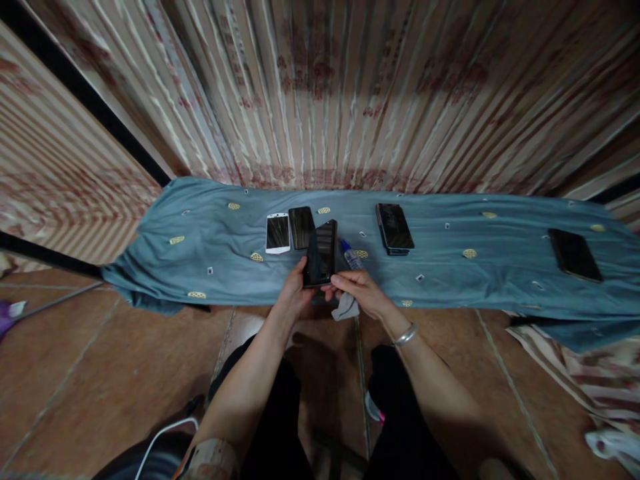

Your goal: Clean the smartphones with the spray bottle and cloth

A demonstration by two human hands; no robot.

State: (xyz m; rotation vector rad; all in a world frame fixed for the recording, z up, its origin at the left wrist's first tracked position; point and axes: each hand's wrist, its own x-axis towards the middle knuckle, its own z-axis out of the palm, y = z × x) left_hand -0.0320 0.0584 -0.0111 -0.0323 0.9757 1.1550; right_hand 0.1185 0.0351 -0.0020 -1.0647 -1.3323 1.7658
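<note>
Reckon the clock from the held phone (323,257), with 12 pointing away from the person. Nearest, at 6 o'clock, is the tiled floor (150,373); a slip off the bench's near edge would mean a hard landing. At 5 o'clock a grey rag (346,307) hangs from the right hand (363,291), gripped in its fingers; a dangling end could snag or get pinched under the phone. That hand's fingertips also meet the phone's 5 o'clock corner, though how firmly I cannot tell.

The left hand (295,288) grasps the phone along its 7 o'clock side, tilted above the bench's near edge. The glossy case may be slippery, so a loose hold could let it twist free.

Just beside it, at 3 o'clock, lies a blue-capped bottle (351,255); a nudge might roll it. At 11 o'clock is a black phone (301,228), with a white phone (278,233) beside it at 10: lowering the held phone carelessly could knock these 2.

Farther, at 2 o'clock, a phone stack (395,228) might slide if the wrinkled bench cover (445,273) were tugged. Farthest, at 3, lies 1 lone phone (575,255), well apart.
</note>
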